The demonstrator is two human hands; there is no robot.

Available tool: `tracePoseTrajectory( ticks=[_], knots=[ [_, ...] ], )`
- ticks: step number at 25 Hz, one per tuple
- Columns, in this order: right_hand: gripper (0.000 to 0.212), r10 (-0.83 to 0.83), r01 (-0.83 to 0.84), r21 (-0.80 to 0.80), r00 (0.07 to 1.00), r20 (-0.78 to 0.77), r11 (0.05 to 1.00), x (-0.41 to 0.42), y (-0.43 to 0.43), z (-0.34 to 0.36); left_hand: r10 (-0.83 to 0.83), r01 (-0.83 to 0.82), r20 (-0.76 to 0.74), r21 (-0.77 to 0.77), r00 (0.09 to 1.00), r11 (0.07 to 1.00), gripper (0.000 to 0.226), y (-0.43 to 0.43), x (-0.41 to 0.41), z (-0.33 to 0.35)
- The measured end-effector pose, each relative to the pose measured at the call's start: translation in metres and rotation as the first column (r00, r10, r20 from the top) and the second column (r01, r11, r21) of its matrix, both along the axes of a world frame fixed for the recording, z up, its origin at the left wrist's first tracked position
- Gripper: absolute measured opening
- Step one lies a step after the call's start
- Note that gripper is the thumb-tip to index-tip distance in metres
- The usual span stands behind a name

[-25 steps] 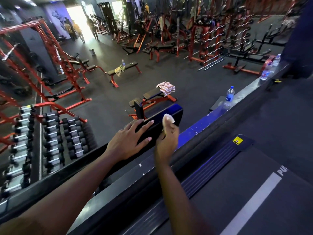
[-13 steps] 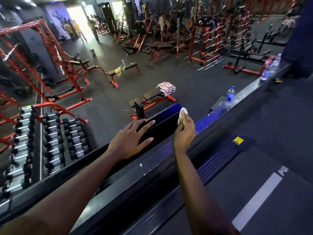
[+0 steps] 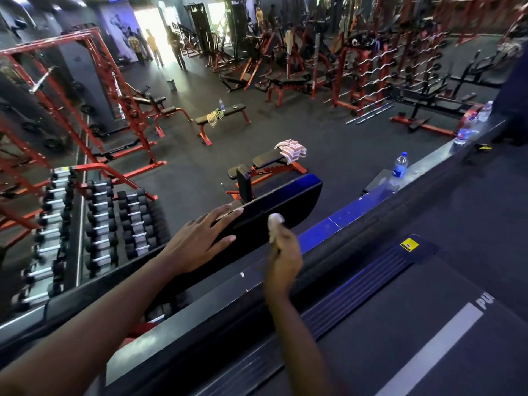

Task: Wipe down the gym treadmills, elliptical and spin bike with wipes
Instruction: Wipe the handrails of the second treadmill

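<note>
the left hand lies flat and relaxed, fingers straight, on the top edge of a black panel. the right hand, just beside it, has its fingers curled round a white wipe and holds it against the panel's near face, so the wipe sits between that hand and the panel, a little right of the left fingertips.

judging by this, the work is mid-stroke on one part of one treadmill. the belt, below and right of the right arm, shows no sign either way of having been wiped. no elliptical or spin bike can be picked out near the hands, so most of the task seems left.

writing is scarce. white letters "pu" stand at the end of a pale stripe on the belt, the rest hidden. a yellow warning sticker lies beyond the right hand, its print too small to read. a water bottle on the ledge farther off has a blue label — unreadable.
</note>
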State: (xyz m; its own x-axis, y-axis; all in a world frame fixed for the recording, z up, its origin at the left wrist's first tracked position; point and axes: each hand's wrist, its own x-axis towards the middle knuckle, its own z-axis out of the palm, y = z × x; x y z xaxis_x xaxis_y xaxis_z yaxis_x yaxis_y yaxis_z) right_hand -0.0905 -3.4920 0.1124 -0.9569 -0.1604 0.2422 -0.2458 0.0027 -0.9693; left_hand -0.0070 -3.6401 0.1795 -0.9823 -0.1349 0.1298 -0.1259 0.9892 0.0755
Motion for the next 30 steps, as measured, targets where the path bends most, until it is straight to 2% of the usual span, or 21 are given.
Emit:
tracePoseTrajectory(
  ticks=[1, 3, 5, 8, 15, 17, 19, 21, 23, 25, 28, 30],
  knots=[
    [0.039, -0.126, 0.126, 0.002, 0.992, 0.007, 0.992, -0.019, 0.001, -0.003, 0.001, -0.001, 0.008, -0.027, 1.000, 1.000, 0.067, -0.001, 0.005, 0.000],
    [0.041, -0.238, 0.238, 0.031, 0.971, -0.004, 0.971, -0.058, 0.002, -0.005, -0.001, 0.002, 0.019, -0.071, 1.000, 0.998, 0.063, -0.003, 0.010, -0.004],
    [0.045, -0.165, 0.163, 0.079, 0.986, 0.022, 0.983, -0.081, 0.004, -0.002, -0.003, 0.005, 0.021, -0.076, 1.000, 0.997, 0.059, -0.005, 0.009, -0.006],
    [0.051, 0.017, -0.046, 0.156, 0.984, 0.177, 0.987, -0.074, 0.002, -0.012, 0.000, 0.001, 0.013, -0.071, 1.000, 0.998, 0.058, -0.005, 0.007, -0.006],
    [0.045, 0.087, -0.107, 0.045, 0.940, 0.331, 0.993, 0.026, -0.031, -0.034, 0.028, -0.026, 0.026, -0.070, 0.999, 0.997, 0.060, -0.003, 0.006, -0.004],
    [0.038, 0.033, -0.010, -0.086, 0.961, 0.273, 0.996, 0.052, -0.036, -0.031, 0.035, -0.033, 0.031, -0.069, 0.999, 0.997, 0.062, -0.004, 0.006, -0.004],
    [0.033, 0.040, -0.003, -0.159, 0.974, 0.225, 0.987, 0.062, -0.031, -0.034, 0.040, -0.038, 0.040, -0.067, 0.998, 0.997, 0.063, -0.004, 0.008, -0.005],
    [0.039, -0.028, 0.060, -0.142, 0.976, 0.217, 0.988, 0.038, -0.016, -0.025, 0.049, -0.045, 0.037, -0.085, 0.998, 0.995, 0.065, -0.001, 0.011, -0.004],
    [0.046, -0.093, 0.100, -0.028, 0.977, 0.190, 0.995, 0.000, -0.008, -0.011, 0.065, -0.062, 0.022, -0.095, 0.998, 0.994, 0.067, 0.000, 0.018, -0.001],
    [0.048, -0.132, 0.132, 0.004, 0.985, 0.116, 0.991, -0.025, -0.012, 0.001, 0.093, -0.092, 0.012, -0.096, 0.996, 0.991, 0.066, -0.001, 0.031, 0.000],
    [0.050, -0.161, 0.165, -0.035, 0.983, 0.085, 0.986, -0.001, -0.030, 0.012, 0.130, -0.131, -0.014, -0.128, 0.991, 0.983, 0.059, -0.005, 0.054, -0.003],
    [0.041, -0.079, 0.078, -0.025, 0.996, -0.050, 0.997, 0.034, -0.036, 0.010, 0.140, -0.140, -0.008, -0.135, 0.990, 0.981, 0.055, -0.008, 0.061, -0.005]
  ],
)
